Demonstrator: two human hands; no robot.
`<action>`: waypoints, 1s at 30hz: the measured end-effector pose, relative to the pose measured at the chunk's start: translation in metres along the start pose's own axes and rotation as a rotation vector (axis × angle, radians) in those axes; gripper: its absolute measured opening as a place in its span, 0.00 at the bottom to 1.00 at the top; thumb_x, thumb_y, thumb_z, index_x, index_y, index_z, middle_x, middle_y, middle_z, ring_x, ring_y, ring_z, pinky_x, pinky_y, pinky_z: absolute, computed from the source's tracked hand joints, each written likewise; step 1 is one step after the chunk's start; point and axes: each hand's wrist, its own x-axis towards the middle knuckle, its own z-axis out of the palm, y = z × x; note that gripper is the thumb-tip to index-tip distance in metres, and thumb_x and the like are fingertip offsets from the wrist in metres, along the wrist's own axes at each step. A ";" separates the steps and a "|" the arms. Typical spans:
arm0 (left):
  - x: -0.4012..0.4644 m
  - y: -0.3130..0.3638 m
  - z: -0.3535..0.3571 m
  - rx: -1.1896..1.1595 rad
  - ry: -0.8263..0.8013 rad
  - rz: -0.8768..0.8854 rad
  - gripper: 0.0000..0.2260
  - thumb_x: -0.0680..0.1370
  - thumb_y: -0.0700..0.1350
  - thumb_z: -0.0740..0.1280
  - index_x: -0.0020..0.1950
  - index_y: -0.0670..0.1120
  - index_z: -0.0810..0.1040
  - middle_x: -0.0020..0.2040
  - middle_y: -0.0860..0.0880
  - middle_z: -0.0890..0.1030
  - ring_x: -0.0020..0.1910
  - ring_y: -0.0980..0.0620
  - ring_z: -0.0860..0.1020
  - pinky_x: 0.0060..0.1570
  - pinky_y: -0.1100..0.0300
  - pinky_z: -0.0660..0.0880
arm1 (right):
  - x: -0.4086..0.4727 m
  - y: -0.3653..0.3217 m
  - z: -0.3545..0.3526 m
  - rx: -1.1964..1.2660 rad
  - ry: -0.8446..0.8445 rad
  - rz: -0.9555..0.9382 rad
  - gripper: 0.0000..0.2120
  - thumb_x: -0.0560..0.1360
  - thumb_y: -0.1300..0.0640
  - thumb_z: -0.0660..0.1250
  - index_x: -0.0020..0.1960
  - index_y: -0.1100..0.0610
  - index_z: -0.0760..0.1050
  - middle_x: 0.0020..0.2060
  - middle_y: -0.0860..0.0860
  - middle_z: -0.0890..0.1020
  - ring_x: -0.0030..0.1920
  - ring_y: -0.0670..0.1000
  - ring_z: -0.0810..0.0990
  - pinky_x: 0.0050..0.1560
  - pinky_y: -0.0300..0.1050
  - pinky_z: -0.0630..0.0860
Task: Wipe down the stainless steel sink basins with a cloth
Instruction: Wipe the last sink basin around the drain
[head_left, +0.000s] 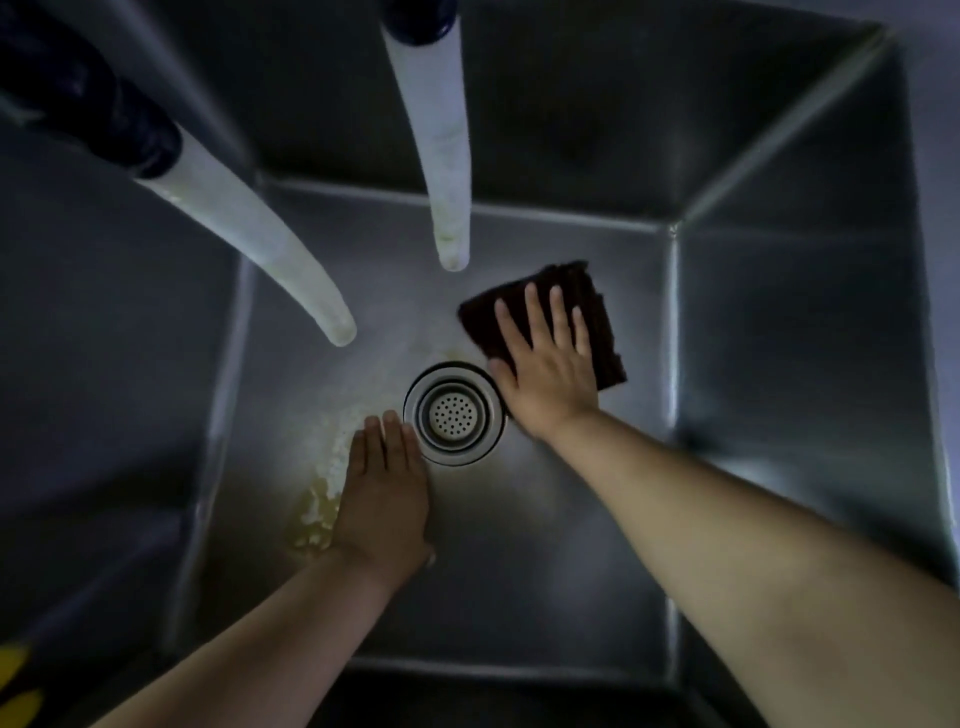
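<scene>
I look straight down into a deep stainless steel sink basin (545, 571). My right hand (550, 371) lies flat with fingers spread on a dark folded cloth (597, 312), pressing it to the basin floor just right of the round perforated drain (454, 413). My left hand (384, 493) rests flat on the floor just left of the drain, fingers together, holding nothing. Pale yellowish residue (317, 514) lies on the floor beside my left hand.
Two white hose spouts hang into the basin, a left hose (249, 234) and a middle hose (441, 145), ending above the floor behind the drain. Steep steel walls (800, 338) enclose all sides. Something yellow (15, 680) shows at the bottom left corner.
</scene>
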 end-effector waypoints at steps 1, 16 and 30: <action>0.000 0.000 0.001 0.001 0.005 0.001 0.59 0.65 0.63 0.71 0.73 0.33 0.34 0.75 0.32 0.39 0.74 0.32 0.41 0.72 0.43 0.38 | 0.015 -0.004 -0.003 0.010 0.008 -0.005 0.31 0.78 0.39 0.46 0.77 0.46 0.42 0.78 0.55 0.45 0.76 0.58 0.39 0.74 0.56 0.36; -0.006 0.004 -0.005 0.037 -0.012 -0.038 0.58 0.66 0.61 0.72 0.73 0.34 0.35 0.75 0.33 0.39 0.75 0.34 0.41 0.71 0.43 0.38 | 0.051 -0.071 -0.018 0.008 -0.067 -0.351 0.26 0.81 0.43 0.43 0.77 0.42 0.40 0.77 0.49 0.40 0.75 0.54 0.34 0.72 0.52 0.31; -0.017 0.010 -0.022 0.060 -0.048 -0.068 0.49 0.72 0.57 0.66 0.74 0.34 0.36 0.76 0.34 0.40 0.75 0.36 0.40 0.71 0.38 0.39 | -0.107 -0.002 0.010 0.113 -0.083 0.027 0.30 0.80 0.43 0.46 0.74 0.45 0.31 0.75 0.51 0.35 0.73 0.54 0.29 0.71 0.51 0.27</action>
